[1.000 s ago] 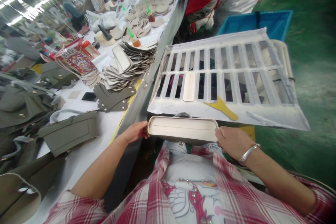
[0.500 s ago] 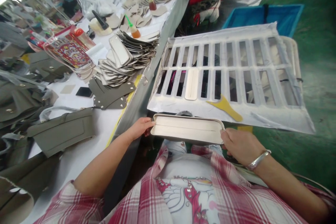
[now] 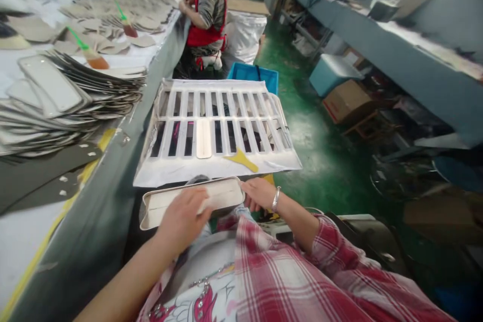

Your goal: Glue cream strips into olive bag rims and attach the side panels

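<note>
A long, narrow cream piece with a raised rim and a thin line along its middle is held tilted over my lap. My right hand grips its right end, with the fingers curled around the edge. Over its middle rests my left hand, fingers bent against the inner face and thumb apart; the hand covers part of the line. Beyond it stands a white slotted rack, with a flat cream strip and a yellow flat scraper-like tool on it.
On the left, a table bears a stack of rimmed panels and a green-nozzled glue bottle. A co-worker sits farther along it. A blue crate stands behind the rack; cardboard boxes are at right.
My left hand has let go of the piece's left end and moved onto its middle. The right hand keeps its grip. The camera view has swung right, bringing the co-worker into view.
</note>
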Demonstrator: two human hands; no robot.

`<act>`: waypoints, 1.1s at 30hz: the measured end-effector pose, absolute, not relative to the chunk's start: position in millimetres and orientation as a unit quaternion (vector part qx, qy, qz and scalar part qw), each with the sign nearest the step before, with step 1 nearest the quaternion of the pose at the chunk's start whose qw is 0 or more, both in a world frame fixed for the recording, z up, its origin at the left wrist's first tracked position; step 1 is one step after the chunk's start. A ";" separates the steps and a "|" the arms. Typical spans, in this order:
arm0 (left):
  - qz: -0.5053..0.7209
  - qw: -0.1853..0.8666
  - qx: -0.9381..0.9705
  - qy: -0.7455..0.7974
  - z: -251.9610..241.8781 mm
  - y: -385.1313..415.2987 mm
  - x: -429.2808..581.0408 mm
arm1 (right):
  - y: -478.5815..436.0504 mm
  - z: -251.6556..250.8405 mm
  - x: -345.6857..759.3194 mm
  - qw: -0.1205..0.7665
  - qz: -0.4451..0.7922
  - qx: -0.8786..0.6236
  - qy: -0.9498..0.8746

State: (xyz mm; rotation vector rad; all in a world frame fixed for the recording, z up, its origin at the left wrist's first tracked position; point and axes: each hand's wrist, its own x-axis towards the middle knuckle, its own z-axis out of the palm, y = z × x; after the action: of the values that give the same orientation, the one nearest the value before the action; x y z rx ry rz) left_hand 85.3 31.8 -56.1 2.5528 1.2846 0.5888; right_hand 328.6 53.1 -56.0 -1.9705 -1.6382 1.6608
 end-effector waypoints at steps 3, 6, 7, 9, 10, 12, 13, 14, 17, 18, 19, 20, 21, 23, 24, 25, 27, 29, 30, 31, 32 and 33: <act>0.100 0.105 0.914 0.378 -61.3 25.9 135.9 | 56.2 -60.1 328.1 0.043 0.556 -0.643 -0.526; 0.036 0.084 0.918 0.386 -66.1 26.4 147.9 | 61.2 -69.3 336.2 0.054 0.626 -0.619 -0.471; 0.028 0.084 0.918 0.386 -66.8 27.3 146.6 | 62.6 -73.4 340.4 0.067 0.659 -0.603 -0.446; 0.019 0.091 0.919 0.384 -67.0 29.4 142.4 | 64.7 -82.0 349.1 0.096 0.717 -0.562 -0.401; 0.016 0.096 0.919 0.382 -66.7 30.4 140.8 | 65.6 -86.0 352.8 0.108 0.736 -0.544 -0.388; 0.014 0.102 0.919 0.380 -66.2 32.1 139.7 | 67.9 -91.6 357.8 0.116 0.757 -0.520 -0.379; 0.014 0.103 0.919 0.379 -66.0 32.7 140.0 | 69.4 -92.8 358.9 0.114 0.763 -0.511 -0.378; 0.014 0.105 0.919 0.380 -66.0 33.3 140.6 | 71.1 -93.1 359.2 0.109 0.765 -0.507 -0.381; 0.012 0.111 0.919 0.379 -66.1 34.4 142.3 | 76.3 -89.3 357.1 0.077 0.755 -0.517 -0.397; 0.010 0.114 0.919 0.378 -66.2 34.8 142.4 | 77.6 -87.6 355.8 0.068 0.750 -0.521 -0.401; 0.009 0.117 0.918 0.378 -66.1 35.2 142.2 | 78.6 -86.2 354.5 0.061 0.747 -0.525 -0.403; 0.007 0.119 0.919 0.377 -66.1 35.5 141.8 | 79.4 -85.1 353.1 0.057 0.745 -0.528 -0.403; 0.007 0.120 0.919 0.376 -66.1 35.9 141.5 | 80.0 -84.3 351.6 0.055 0.743 -0.532 -0.403; 0.006 0.122 0.920 0.373 -66.0 36.6 141.9 | 81.4 -83.6 348.5 0.051 0.735 -0.543 -0.402; 0.006 0.124 0.920 0.371 -65.9 36.9 143.1 | 82.6 -83.2 346.8 0.048 0.731 -0.550 -0.401; 0.006 0.127 0.920 0.370 -65.4 37.1 144.8 | 84.2 -82.6 345.1 0.042 0.727 -0.556 -0.401; 0.010 0.140 0.917 0.373 -62.8 37.5 149.1 | 88.4 -79.9 341.7 0.024 0.716 -0.570 -0.404; 0.024 0.173 0.907 0.383 -56.5 38.4 149.3 | 91.9 -74.0 338.0 -0.004 0.705 -0.579 -0.410; 0.037 0.211 0.899 0.382 -52.0 39.3 145.2 | 92.5 -70.0 335.9 -0.019 0.697 -0.583 -0.418; 0.059 0.268 0.883 0.381 -47.1 40.6 137.0 | 92.1 -65.5 333.7 -0.034 0.686 -0.588 -0.427; 0.092 0.344 0.853 0.380 -42.3 42.0 124.0 | 90.6 -61.2 331.6 -0.047 0.673 -0.595 -0.438; 0.143 0.426 0.805 0.386 -38.3 43.1 106.4 | 88.6 -57.7 330.1 -0.056 0.657 -0.603 -0.449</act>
State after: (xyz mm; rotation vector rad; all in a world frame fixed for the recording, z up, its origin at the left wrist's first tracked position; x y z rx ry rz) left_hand 106.4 43.1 -38.3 2.0127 0.9655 0.3574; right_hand 330.1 88.6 -57.7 -1.9641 -1.4646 2.1412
